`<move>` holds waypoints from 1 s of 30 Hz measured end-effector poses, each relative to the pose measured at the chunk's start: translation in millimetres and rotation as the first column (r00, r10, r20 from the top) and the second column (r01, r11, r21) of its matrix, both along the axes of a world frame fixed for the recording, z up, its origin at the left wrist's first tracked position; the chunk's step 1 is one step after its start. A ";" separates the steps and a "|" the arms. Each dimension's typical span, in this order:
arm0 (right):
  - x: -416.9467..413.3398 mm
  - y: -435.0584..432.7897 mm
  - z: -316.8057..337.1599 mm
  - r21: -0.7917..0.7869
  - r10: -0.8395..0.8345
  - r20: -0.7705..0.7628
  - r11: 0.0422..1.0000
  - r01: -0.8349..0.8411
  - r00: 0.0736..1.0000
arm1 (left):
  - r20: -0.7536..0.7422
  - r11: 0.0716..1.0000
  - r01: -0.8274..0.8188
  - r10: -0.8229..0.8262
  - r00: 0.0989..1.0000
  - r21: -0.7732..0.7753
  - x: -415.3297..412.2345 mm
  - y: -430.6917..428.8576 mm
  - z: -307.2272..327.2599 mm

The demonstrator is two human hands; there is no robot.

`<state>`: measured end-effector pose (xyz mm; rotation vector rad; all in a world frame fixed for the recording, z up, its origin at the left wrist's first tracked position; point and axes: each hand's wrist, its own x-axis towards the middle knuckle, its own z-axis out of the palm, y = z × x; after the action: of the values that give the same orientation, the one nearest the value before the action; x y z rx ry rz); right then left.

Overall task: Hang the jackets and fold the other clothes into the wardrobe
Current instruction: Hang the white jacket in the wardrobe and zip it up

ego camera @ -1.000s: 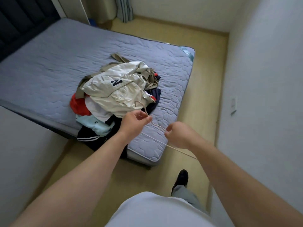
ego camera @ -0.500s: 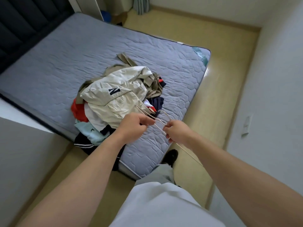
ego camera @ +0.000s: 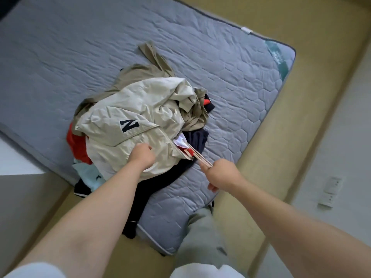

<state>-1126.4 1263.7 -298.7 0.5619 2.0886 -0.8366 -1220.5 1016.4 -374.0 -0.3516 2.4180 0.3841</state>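
Observation:
A pile of clothes lies near the corner of the grey mattress. On top is a beige jacket with a dark letter N. Under it show a red garment, a light blue one, an olive one and dark navy clothes. My left hand grips the jacket's lower edge with curled fingers. My right hand holds thin wooden hangers whose far ends reach under the jacket's edge.
The mattress sits low on a yellowish wooden floor. A white wall with a socket rises on the right. A pale surface shows at the left edge. My leg in grey trousers stands by the mattress corner.
I have stepped closer to the bed. My left hand let go of the hangers and took hold of the beige jacket. My right hand pushed the hangers forward to the jacket.

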 end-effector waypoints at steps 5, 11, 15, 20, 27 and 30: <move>-64.1 -8.5 -40.3 -0.048 -0.091 -0.208 0.995 0.083 0.974 | 0.096 0.908 -0.412 0.405 0.909 0.073 -58.6 -10.2 -60.0; -101.8 -29.9 -79.4 -0.265 -0.207 -0.188 0.952 0.153 0.960 | 0.441 -0.120 -0.877 0.890 0.112 0.465 -108.2 -31.1 -98.6; -113.5 -38.2 -100.4 -0.297 -0.195 -0.155 0.944 0.143 0.968 | 0.560 -0.550 -0.614 0.803 -0.203 0.566 -133.4 -54.5 -114.5; -110.8 -34.7 -109.8 -0.364 -0.204 -0.161 0.922 0.134 0.966 | 0.541 -0.619 -0.534 0.778 -0.319 0.576 -136.8 -64.6 -126.2; -115.8 -35.2 -81.2 -0.318 -0.177 -0.217 0.943 0.102 0.960 | 0.461 -0.469 -0.544 0.872 -0.163 0.696 -125.5 -54.4 -78.5; -122.7 -39.5 -49.7 -0.314 -0.166 -0.271 0.946 0.076 0.948 | 0.355 -0.260 -0.579 0.933 0.054 0.773 -106.0 -36.5 -29.2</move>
<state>-1249.0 1224.1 -348.4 0.4234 2.1461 -1.3552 -1326.6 979.8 -403.2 -1.6364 1.4200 2.3651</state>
